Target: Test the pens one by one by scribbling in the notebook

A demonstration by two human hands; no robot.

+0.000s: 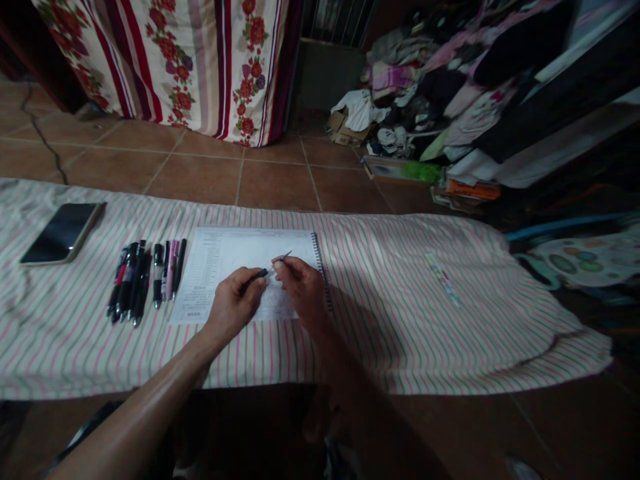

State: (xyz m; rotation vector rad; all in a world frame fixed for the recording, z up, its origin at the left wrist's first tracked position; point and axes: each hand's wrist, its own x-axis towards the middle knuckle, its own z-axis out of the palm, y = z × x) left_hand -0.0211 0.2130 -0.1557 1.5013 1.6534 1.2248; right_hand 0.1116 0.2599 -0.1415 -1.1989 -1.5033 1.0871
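- A phone [63, 232] lies screen up, far to the left of the grip, on the striped cloth [425, 300].
- A row of pens [145, 280] lies between the phone and the grip. They are side by side, with their long axes running away from the person and tilted slightly right.
- A spiral notebook [235, 250] lies open directly under the grip, with its wire binding on the right edge, just beyond the right hand.
- The left hand [233, 307] is clenched around a dark pen barrel [255, 278], pinched between thumb and fingers.
- The barrel's long axis runs from lower left, inside the fist, to upper right. Its free end points at the right hand and sits just above the page.
- The right hand [303, 290] is closed, fingertips pinching a thin grey rod [283, 257].
- The rod slants on nearly the same line as the barrel. Its far end points up and right, away from the person.
- The barrel's end and the rod's near end are very close together. Whether they touch cannot be told.
- A pile of clothes [430, 87] lies on the floor well beyond the grip and to its right.
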